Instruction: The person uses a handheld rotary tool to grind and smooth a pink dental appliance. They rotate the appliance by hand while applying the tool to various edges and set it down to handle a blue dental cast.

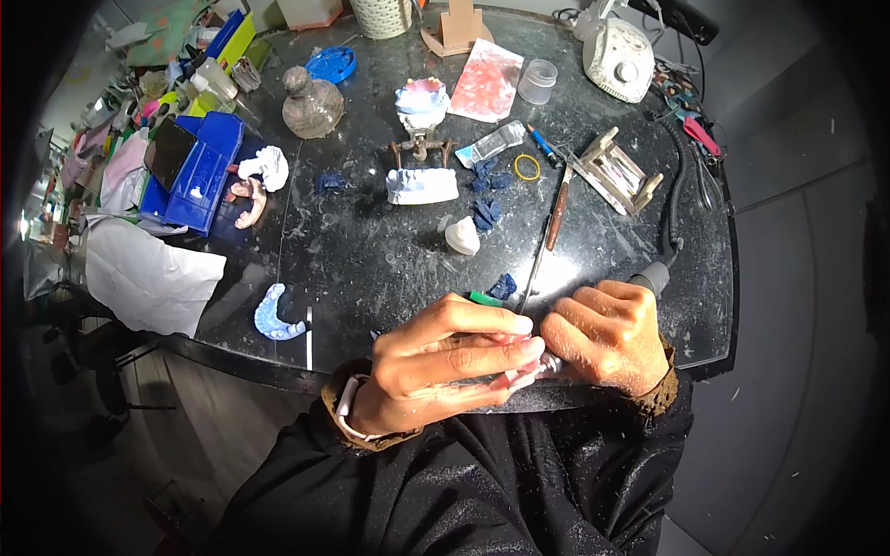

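My right hand (607,335) is closed around a rotary handpiece (652,276); its grey rear end sticks out above the knuckles and its metal nose shows near my left fingertips. My left hand (434,357) is closed on a small pink denture piece (522,378), mostly covered by the fingers. The two hands meet at the table's front edge, and fine pale dust coats both. Just beyond them lie a green strip (486,298), crumpled dark blue wax (503,286) and a thin wax knife with a brown handle (557,218).
An articulator (422,144) carries dental casts mid-table. A blue impression (273,313) and white paper (153,269) lie left, beside a blue box (206,181). A wooden-looking frame (614,174), a white control unit (618,63) and a black hose (680,176) occupy the right.
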A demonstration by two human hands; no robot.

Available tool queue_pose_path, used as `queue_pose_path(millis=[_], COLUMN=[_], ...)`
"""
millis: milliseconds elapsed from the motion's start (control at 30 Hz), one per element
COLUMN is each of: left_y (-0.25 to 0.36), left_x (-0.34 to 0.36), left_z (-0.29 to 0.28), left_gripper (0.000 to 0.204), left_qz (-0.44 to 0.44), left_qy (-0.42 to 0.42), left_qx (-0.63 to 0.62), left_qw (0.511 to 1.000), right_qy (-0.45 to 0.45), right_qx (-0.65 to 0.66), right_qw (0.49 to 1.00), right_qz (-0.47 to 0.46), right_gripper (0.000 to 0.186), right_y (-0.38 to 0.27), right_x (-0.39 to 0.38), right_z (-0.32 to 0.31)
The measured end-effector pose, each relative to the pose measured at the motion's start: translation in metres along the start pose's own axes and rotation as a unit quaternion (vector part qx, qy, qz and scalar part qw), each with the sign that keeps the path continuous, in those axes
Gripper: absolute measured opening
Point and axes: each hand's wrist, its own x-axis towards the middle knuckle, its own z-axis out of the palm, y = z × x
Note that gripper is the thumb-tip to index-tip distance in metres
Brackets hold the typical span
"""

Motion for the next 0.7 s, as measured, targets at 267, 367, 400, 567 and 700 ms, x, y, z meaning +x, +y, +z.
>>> queue_pose_path(millis=[267, 367, 400, 567, 700], left_y=[0.0024, -0.0002, -0.0011, -0.0024, -0.0034], left_x=[0.0005, 0.0005, 0.0011, -0.0005, -0.0024], left_z=[-0.0018, -0.0030, -0.0038, -0.0027, -0.0010], left_gripper=[0.041, 0.044, 0.044, 0.045, 0.051], left_qz=[-0.014, 0.013, 0.013, 0.024, -0.054], left_qy=[-0.028, -0.036, -0.036, -0.019, 0.069], left_qx=[0.045, 0.055, 0.056, 0.069, 0.009], left_qw=[0.998, 0.998, 0.998, 0.997, 0.996], right_qy=[0.001, 0.022, 0.030, 0.016, 0.042], right_qx=[0.001, 0.001, 0.007, 0.013, 0.086], right_qw=[1.000, 1.000, 0.999, 1.000, 0.994], right_qz=[0.012, 0.001, 0.009, 0.010, 0.050], right_gripper=[0.026, 0.023, 0.022, 0.020, 0.029], right_y=[-0.0005, -0.0007, -0.0010, -0.0017, 0.0011], right_x=[-0.0007, -0.0005, 0.0004, 0.0025, 0.0031], right_z=[-0.0005, 0.0011, 0.0018, -0.0004, -0.0029])
